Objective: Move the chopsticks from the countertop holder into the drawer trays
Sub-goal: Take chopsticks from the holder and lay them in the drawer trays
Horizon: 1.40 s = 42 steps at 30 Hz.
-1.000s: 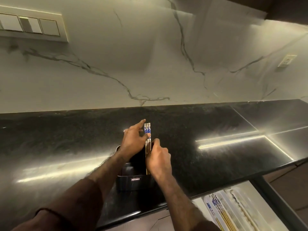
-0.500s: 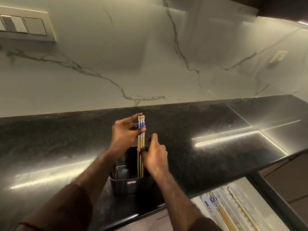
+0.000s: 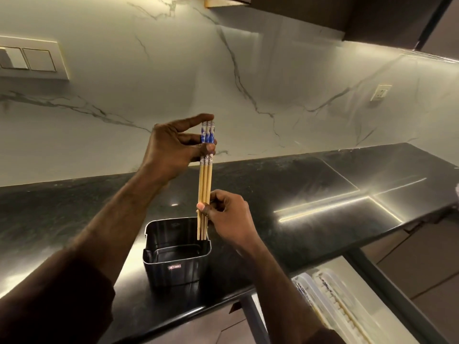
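Observation:
A small bundle of wooden chopsticks with blue-and-white patterned tops stands upright above the black holder on the dark countertop. My left hand pinches the patterned top ends. My right hand grips the lower shafts, just above the holder's far right corner. The tips hang level with the holder's rim. The holder looks empty inside. The open drawer at the lower right holds clear trays with chopsticks lying in them.
The black countertop runs left to right under a marble backsplash. A switch plate is on the wall at the left, a socket at the right. Dark wall cabinets hang overhead.
Both hands have lifted the chopsticks up out of the holder; their tips are now near the rim. The view has come closer to the holder.

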### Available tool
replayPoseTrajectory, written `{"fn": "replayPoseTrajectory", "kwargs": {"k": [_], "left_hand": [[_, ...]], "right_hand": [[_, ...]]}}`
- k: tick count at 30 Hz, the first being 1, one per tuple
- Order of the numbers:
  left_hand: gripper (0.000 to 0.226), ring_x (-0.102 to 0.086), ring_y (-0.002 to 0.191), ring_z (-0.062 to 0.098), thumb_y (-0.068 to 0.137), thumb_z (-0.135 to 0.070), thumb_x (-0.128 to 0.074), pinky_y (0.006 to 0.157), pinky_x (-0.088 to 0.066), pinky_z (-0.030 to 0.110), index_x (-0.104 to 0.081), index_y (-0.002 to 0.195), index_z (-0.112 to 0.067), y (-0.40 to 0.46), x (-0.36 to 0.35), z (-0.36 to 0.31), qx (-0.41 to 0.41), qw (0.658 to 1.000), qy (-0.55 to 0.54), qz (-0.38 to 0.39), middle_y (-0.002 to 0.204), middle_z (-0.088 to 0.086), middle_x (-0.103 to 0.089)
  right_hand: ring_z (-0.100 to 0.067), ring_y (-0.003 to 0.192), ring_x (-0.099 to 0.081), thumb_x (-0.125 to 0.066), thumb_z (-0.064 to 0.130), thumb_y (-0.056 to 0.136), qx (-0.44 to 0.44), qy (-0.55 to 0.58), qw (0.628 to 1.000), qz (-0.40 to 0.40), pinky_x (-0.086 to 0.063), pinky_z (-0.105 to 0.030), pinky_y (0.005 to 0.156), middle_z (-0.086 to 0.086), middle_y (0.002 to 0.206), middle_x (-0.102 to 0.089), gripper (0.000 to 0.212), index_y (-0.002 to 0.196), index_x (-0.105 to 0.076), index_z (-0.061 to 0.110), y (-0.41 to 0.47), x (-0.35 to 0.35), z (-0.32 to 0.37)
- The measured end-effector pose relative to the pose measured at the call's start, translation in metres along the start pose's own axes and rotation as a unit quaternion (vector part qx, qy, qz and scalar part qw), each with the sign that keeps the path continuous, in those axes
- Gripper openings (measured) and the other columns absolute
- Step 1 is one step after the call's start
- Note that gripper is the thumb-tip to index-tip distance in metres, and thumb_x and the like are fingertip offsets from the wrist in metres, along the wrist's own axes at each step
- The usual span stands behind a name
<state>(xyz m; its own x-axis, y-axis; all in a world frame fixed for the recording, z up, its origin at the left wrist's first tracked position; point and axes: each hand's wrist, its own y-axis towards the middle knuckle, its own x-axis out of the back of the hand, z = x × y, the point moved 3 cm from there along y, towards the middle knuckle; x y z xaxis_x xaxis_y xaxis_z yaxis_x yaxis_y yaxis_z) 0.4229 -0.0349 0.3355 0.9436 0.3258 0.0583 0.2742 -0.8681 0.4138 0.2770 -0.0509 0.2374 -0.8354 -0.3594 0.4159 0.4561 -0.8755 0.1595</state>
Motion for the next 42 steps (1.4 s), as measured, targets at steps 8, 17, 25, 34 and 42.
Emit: {"fn": "replayPoseTrajectory", "kwargs": {"k": [8,17,25,34,42], "left_hand": [[0.057,-0.075,0.079,0.019,0.062,-0.011,-0.080,0.066,-0.059,0.027,-0.066,0.114,-0.031,-0.045,-0.099,-0.033,0.001,0.999,-0.018,0.028,0.082,0.000,-0.077],[0.056,-0.074,0.081,0.018,0.072,0.001,-0.078,0.070,-0.061,0.032,-0.064,0.122,-0.021,-0.121,-0.266,-0.046,0.020,0.998,-0.037,0.043,0.085,0.004,-0.077],[0.055,-0.074,0.081,0.016,0.073,0.001,-0.078,0.074,-0.060,0.033,-0.064,0.122,-0.019,-0.160,-0.386,-0.038,0.049,0.997,-0.046,0.048,0.093,0.007,-0.075],[0.053,-0.072,0.085,0.009,0.076,-0.002,-0.076,0.072,-0.060,0.026,-0.062,0.124,-0.019,-0.166,-0.470,0.037,0.095,0.995,0.019,0.035,0.107,0.005,-0.072],[0.050,-0.069,0.076,-0.004,0.078,-0.009,-0.075,0.066,-0.058,0.018,-0.061,0.125,-0.020,-0.151,-0.508,0.156,0.162,0.983,0.092,0.000,0.091,-0.014,-0.068]], "right_hand": [[-0.013,0.085,-0.072,-0.068,0.018,0.088,-0.017,0.014,1.000,0.011,-0.060,-0.038,0.081,-0.002,0.090,-0.074,0.010,0.098,-0.071,0.018,-0.073,0.094,-0.026],[-0.020,0.080,-0.073,-0.069,0.019,0.087,-0.074,-0.050,0.995,-0.037,-0.059,-0.044,0.080,-0.008,0.085,-0.075,0.009,0.091,-0.072,0.012,-0.188,0.233,-0.082],[-0.021,0.079,-0.071,-0.072,0.021,0.086,-0.124,-0.112,0.983,-0.075,-0.058,-0.047,0.079,-0.005,0.082,-0.074,0.008,0.086,-0.073,0.014,-0.248,0.328,-0.142],[-0.020,0.075,-0.065,-0.071,0.029,0.087,-0.208,-0.194,0.956,-0.069,-0.056,-0.037,0.071,-0.002,0.077,-0.069,0.015,0.080,-0.071,0.015,-0.252,0.369,-0.231],[-0.025,0.076,-0.066,-0.065,0.026,0.089,-0.279,-0.201,0.939,0.005,-0.057,-0.042,0.073,-0.010,0.079,-0.070,0.022,0.079,-0.070,0.007,-0.211,0.362,-0.337]]}}
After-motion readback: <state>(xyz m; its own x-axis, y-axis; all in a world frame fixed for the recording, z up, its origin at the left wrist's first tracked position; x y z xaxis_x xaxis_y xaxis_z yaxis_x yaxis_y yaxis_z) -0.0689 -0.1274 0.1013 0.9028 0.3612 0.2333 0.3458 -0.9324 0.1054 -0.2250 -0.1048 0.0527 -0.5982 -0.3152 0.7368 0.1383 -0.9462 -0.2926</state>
